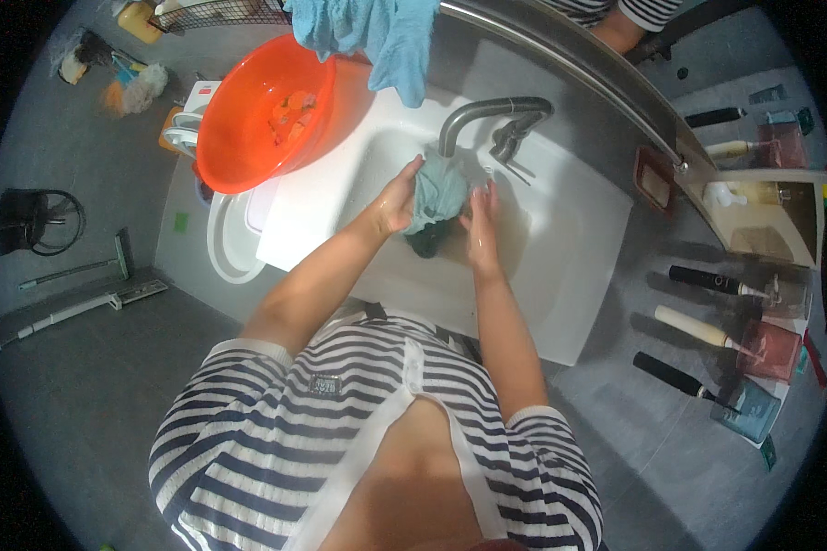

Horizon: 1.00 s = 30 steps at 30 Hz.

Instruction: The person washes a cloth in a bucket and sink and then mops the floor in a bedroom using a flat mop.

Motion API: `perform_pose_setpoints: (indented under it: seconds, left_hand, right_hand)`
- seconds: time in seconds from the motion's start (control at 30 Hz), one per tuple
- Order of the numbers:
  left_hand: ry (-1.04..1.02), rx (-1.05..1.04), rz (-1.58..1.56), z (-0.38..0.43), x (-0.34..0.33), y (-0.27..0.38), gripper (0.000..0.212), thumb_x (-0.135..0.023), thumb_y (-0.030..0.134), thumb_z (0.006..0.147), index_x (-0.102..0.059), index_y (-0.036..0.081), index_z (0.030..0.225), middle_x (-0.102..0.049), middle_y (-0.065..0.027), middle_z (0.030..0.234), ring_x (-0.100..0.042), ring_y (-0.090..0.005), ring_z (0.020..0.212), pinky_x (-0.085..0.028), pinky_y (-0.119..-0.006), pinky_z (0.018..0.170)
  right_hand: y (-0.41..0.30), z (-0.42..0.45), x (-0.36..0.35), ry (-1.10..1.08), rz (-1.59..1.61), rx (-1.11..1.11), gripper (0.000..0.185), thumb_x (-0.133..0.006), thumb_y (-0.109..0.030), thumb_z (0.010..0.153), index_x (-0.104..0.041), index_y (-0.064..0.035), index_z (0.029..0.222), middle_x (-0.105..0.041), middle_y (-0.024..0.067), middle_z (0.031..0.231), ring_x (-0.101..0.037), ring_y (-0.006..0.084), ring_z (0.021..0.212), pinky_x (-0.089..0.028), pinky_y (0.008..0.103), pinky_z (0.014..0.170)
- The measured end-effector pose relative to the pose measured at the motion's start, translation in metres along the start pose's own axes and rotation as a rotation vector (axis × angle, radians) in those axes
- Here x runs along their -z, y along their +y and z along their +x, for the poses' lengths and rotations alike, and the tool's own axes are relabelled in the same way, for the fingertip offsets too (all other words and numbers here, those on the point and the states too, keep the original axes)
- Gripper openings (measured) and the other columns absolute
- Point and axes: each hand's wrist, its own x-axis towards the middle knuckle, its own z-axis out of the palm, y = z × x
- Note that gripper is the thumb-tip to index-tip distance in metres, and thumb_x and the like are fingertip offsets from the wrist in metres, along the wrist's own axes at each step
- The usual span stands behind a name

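Observation:
A wet, pale green cloth [439, 191] is bunched up over the white washbasin [572, 317], just below the spout of the grey faucet [486, 107]. My left hand [403, 196] grips its left side, thumb on top. My right hand [481, 224] is at the cloth's right edge with its fingers extended and apart; whether the fingers touch the cloth is hard to tell. A darker green piece of fabric [425, 241] hangs or lies beneath the pale cloth, between my hands. Cloudy water covers part of the basin's bottom.
An orange plastic basin [231, 138] with small orange pieces inside stands on the left of the counter. Blue towels [400, 48] hang from the metal rail [572, 76] above the faucet. Electric toothbrushes [692, 326] and cups are on the right wall. A white basin [216, 241] sits lower left.

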Motion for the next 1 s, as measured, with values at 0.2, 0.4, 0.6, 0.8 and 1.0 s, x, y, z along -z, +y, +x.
perform_pose_setpoints:
  seconds: [0.2, 0.4, 0.6, 0.8, 1.0]
  left_hand:
    - [0.385, -0.309, 0.866, 0.0, 0.021, 0.015, 0.029, -0.043, 0.028, 0.086, -0.05, 0.006, 0.102, -0.054, -0.0054, 0.094, -0.051, -0.0184, 0.081, -0.042, -0.031, 0.075]
    - [0.17, -0.292, 0.253, 0.022, 0.086, 0.013, 0.026, -0.045, 0.026, 0.085, -0.049, 0.008, 0.104, -0.052, -0.0043, 0.09, -0.05, -0.0193, 0.083, -0.042, -0.033, 0.075]
    - [0.471, -0.151, 0.426, 0.011, -0.011, -0.019, 0.018, -0.045, 0.013, 0.085, -0.05, 0.005, 0.1, -0.054, -0.0073, 0.092, -0.051, -0.0175, 0.081, -0.043, -0.029, 0.074]
    - [0.371, -0.414, 0.545, 0.015, 0.045, 0.02, 0.027, -0.046, 0.021, 0.084, -0.046, 0.008, 0.108, -0.054, -0.009, 0.094, -0.051, -0.0203, 0.088, -0.04, -0.031, 0.08]
    - [0.034, -0.234, 0.25, 0.021, 0.079, -0.011, 0.044, -0.048, 0.037, 0.082, -0.044, 0.008, 0.116, -0.055, -0.0123, 0.103, -0.053, -0.0227, 0.095, -0.04, -0.042, 0.087]
  right_hand:
    - [0.005, 0.034, -0.025, -0.102, -0.284, 0.124, 0.05, -0.05, -0.03, 0.086, -0.039, 0.0047, 0.12, -0.047, 0.0174, 0.116, -0.045, 0.0242, 0.106, -0.033, 0.0322, 0.091]
    - [-0.001, -0.013, -0.085, -0.302, -0.948, 0.692, 0.035, -0.056, -0.031, 0.079, -0.053, -0.0008, 0.096, -0.056, 0.022, 0.099, -0.054, 0.0362, 0.092, -0.041, 0.0413, 0.079]
    - [0.005, 0.053, -0.038, -0.028, -1.136, 0.392, 0.026, -0.051, -0.029, 0.08, -0.051, -0.0107, 0.099, -0.06, 0.0151, 0.09, -0.056, 0.038, 0.082, -0.043, 0.0444, 0.072]
    - [-0.033, 0.028, -0.05, -0.457, -1.223, 0.392, 0.033, -0.062, -0.028, 0.073, -0.055, -0.0113, 0.101, -0.058, 0.0165, 0.098, -0.054, 0.0341, 0.092, -0.043, 0.0401, 0.077]
    - [-0.009, -0.006, -0.07, -0.344, -0.989, 0.682, 0.03, -0.063, -0.027, 0.071, -0.055, -0.0118, 0.095, -0.058, 0.0184, 0.09, -0.054, 0.0366, 0.086, -0.044, 0.0414, 0.072]
